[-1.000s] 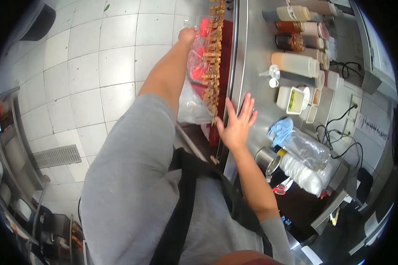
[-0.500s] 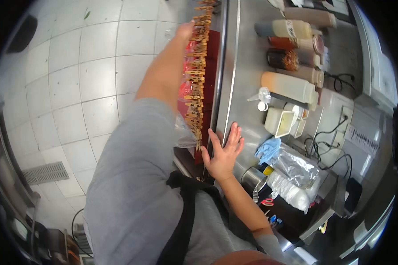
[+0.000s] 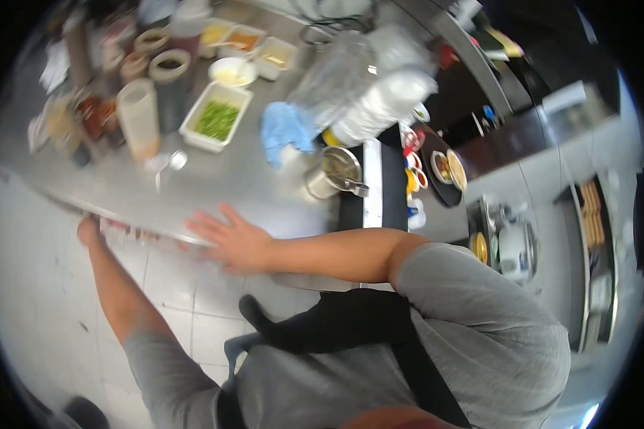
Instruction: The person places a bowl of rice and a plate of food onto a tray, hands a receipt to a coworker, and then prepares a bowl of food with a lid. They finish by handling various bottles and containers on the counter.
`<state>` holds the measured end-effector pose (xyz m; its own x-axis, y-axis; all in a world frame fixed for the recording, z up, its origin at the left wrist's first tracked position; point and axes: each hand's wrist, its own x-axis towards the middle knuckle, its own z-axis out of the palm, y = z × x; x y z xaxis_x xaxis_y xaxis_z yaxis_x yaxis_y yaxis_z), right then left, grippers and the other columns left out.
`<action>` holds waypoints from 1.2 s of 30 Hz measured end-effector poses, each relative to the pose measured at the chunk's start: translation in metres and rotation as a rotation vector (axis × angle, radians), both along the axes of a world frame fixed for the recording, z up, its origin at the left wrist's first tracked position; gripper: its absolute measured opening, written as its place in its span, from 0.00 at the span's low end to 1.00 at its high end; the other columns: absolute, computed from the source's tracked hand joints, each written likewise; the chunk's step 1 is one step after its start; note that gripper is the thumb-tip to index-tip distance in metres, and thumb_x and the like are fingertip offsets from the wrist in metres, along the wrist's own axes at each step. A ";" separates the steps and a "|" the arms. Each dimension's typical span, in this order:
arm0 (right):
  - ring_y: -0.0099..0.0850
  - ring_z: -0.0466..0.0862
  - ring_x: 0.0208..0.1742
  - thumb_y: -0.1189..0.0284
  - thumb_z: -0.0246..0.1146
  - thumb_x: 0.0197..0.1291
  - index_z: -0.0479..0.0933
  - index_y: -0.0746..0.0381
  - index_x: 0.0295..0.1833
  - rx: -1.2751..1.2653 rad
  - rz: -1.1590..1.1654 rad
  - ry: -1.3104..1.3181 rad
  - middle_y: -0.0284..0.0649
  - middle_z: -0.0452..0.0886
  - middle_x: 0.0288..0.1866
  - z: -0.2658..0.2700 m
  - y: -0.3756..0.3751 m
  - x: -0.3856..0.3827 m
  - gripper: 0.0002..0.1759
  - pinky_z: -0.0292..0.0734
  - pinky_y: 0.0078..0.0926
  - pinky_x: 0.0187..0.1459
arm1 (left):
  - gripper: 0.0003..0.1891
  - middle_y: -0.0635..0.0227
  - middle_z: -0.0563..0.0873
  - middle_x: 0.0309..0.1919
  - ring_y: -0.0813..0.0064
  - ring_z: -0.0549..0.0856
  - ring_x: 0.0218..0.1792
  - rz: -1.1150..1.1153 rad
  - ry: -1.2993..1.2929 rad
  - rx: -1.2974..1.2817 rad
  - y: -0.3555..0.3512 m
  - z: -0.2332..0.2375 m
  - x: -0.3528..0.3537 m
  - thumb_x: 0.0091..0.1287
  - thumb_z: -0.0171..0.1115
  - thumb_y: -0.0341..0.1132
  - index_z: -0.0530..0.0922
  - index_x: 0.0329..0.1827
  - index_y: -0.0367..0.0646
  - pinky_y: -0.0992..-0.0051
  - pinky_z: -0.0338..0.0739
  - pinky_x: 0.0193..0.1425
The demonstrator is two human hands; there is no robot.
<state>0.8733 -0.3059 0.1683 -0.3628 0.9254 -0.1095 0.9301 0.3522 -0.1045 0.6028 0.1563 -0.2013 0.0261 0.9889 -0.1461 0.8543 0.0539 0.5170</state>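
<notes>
- The steel counter [image 3: 243,186] had one long front edge, slanting from the upper left down to the person's two hands.
- The left hand [image 3: 87,229] was at that edge, toward the far end, arm stretched out; its fingers were hidden, so whether it held anything could not be told.
- The right hand [image 3: 236,243] lay across the edge, nearer the body, fingers spread wide; blur hid how firmly it touched.
- One row of clothespins [image 3: 147,234] sat just below the edge, between the hands, too blurred to count.
- Room to move: a broad stretch of steel lay between the right hand and the nearest containers, and pale floor tiles [image 3: 168,286] spread out below the edge.
- Beyond the right hand stood one metal pitcher [image 3: 323,184], near the counter's right end, with one blue cloth [image 3: 285,129] just behind it.
- Farther back were one white tray [image 3: 202,142] of chopped greens, one round bowl [image 3: 245,82] beside it, and three small tubs [image 3: 273,72] behind.
- Several bottles [image 3: 137,114] crowded the left part; overlap and blur spoiled an exact count.
- One plastic-wrapped white stack [image 3: 386,104] leaned beyond the cloth.
</notes>
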 end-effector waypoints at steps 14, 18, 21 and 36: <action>0.44 0.54 0.74 0.65 0.60 0.55 0.76 0.51 0.57 0.251 0.112 0.499 0.47 0.56 0.73 -0.010 -0.027 0.007 0.21 0.57 0.54 0.65 | 0.07 0.71 0.78 0.28 0.83 0.75 0.27 -0.151 -0.672 0.125 -0.436 0.328 0.017 0.67 0.55 0.27 0.76 0.46 0.36 0.82 0.72 0.31; 0.42 0.79 0.51 0.69 0.62 0.53 0.80 0.56 0.47 0.060 0.238 0.534 0.44 0.80 0.49 0.114 -0.109 0.011 0.14 0.76 0.41 0.45 | 0.20 0.69 0.79 0.26 0.82 0.75 0.27 -0.269 -0.915 0.075 -0.568 0.446 0.088 0.63 0.60 0.23 0.66 0.57 0.41 0.83 0.69 0.32; 0.39 0.83 0.40 0.72 0.61 0.52 0.79 0.58 0.48 0.042 0.277 0.675 0.41 0.84 0.36 0.181 -0.180 0.066 0.15 0.77 0.37 0.36 | 0.22 0.65 0.82 0.29 0.79 0.78 0.30 -0.396 -1.063 0.120 -0.606 0.482 0.141 0.63 0.60 0.23 0.63 0.58 0.42 0.81 0.71 0.35; 0.33 0.85 0.37 0.76 0.66 0.54 0.78 0.64 0.47 0.717 -1.195 0.331 0.42 0.85 0.37 0.169 -0.594 0.588 0.14 0.79 0.27 0.43 | 0.38 0.54 0.83 0.51 0.65 0.80 0.55 -1.025 -0.654 -0.068 -0.776 0.555 0.350 0.47 0.70 0.28 0.65 0.65 0.38 0.68 0.71 0.58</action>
<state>1.4616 -0.8995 0.3372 0.7428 0.5061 0.4382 0.6692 -0.5418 -0.5086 0.9531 -0.6194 0.3539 0.8786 0.4576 0.1367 0.0957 -0.4491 0.8883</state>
